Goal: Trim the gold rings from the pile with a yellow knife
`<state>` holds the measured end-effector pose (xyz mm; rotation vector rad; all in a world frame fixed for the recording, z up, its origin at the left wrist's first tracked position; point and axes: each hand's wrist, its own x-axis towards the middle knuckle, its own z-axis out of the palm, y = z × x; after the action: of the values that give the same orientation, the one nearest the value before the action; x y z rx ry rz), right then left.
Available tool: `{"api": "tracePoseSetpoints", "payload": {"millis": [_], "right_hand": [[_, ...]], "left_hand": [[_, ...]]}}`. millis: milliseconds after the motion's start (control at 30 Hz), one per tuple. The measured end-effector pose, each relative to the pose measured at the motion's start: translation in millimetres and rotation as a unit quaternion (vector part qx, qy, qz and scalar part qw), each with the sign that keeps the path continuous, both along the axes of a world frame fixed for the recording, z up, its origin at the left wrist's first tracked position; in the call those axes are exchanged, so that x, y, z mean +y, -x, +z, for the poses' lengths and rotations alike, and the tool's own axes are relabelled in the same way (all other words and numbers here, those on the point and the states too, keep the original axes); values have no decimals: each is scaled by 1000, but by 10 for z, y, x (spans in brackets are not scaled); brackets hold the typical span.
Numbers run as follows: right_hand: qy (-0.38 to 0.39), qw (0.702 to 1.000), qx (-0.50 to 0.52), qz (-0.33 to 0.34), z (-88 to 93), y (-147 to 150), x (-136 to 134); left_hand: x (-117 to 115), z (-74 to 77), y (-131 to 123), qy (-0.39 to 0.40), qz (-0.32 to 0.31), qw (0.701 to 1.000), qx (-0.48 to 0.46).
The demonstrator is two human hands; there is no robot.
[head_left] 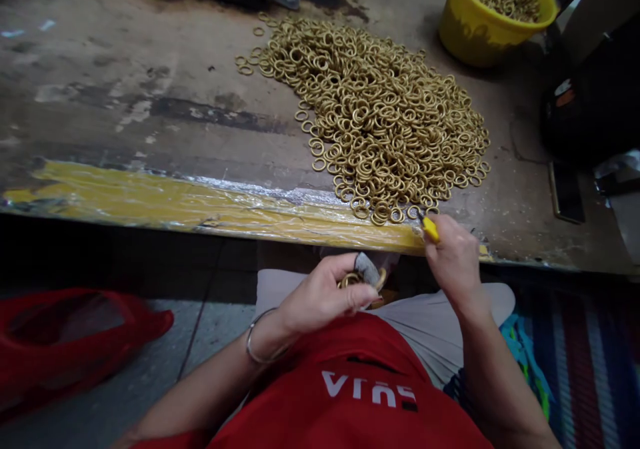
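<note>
A big heap of brass rings lies on the worn wooden table. My left hand is below the table edge over my lap, fingers closed on a few brass rings; one fingertip wears a grey wrap. My right hand is at the table's front edge, gripping a small yellow-handled tool whose tip touches the nearest rings of the heap.
A yellow bucket full of rings stands at the back right. A dark phone lies at the right. Yellow tape covers the table's front edge. A red bag lies on the floor, left. A black object sits far right.
</note>
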<state>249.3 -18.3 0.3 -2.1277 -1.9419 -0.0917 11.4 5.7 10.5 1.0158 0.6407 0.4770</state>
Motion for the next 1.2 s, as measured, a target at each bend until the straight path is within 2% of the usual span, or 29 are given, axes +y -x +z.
{"api": "tracePoseSetpoints", "payload": {"millis": [100, 233, 333, 400, 433, 467, 533, 600, 667, 733, 767, 833, 933, 1000, 1067, 1100, 1133, 1200], "right_hand": [[8, 998, 34, 53, -28, 95, 120], [45, 997, 37, 48, -117, 201, 241], [23, 993, 103, 45, -103, 151, 263], [1, 979, 204, 19, -37, 108, 245], [9, 962, 274, 1, 4, 95, 229], [34, 933, 357, -17, 44, 91, 212], [118, 840, 527, -47, 102, 106, 181], [202, 727, 653, -67, 117, 136, 165], [258, 640, 720, -73, 95, 168, 162], [296, 583, 753, -67, 54, 194, 163], [308, 564, 763, -62, 31, 204, 162], [318, 545, 774, -56, -12, 223, 151], [310, 560, 767, -53, -62, 251, 117], [308, 587, 747, -51, -72, 273, 83], [305, 628, 714, -42, -55, 303, 33], [289, 664, 689, -36, -36, 320, 0], [258, 715, 649, -27, -14, 338, -39], [164, 839, 518, 6, 31, 371, -131]], "left_hand": [[26, -154, -94, 113, 47, 991, -45], [112, -293, -180, 160, 94, 978, -94], [168, -316, -188, 165, 61, 979, -103], [182, -324, -197, 129, 48, 988, -71], [181, -329, -207, 91, 56, 993, -40], [175, -333, -221, 36, 76, 996, -3], [155, -342, -252, -125, 129, 981, 71], [137, -349, -275, -301, 168, 933, 105], [132, -356, -278, -418, 174, 887, 94], [140, -362, -257, -467, 155, 868, 75], [148, -362, -239, -475, 144, 865, 72], [164, -353, -198, -475, 120, 868, 79], [174, -317, -145, -420, 91, 896, 114], [162, -289, -130, -353, 72, 923, 134], [136, -270, -132, -274, 67, 950, 137], [121, -266, -138, -232, 72, 961, 133], [107, -265, -145, -188, 80, 971, 128], [87, -266, -159, -106, 100, 982, 122]]}}
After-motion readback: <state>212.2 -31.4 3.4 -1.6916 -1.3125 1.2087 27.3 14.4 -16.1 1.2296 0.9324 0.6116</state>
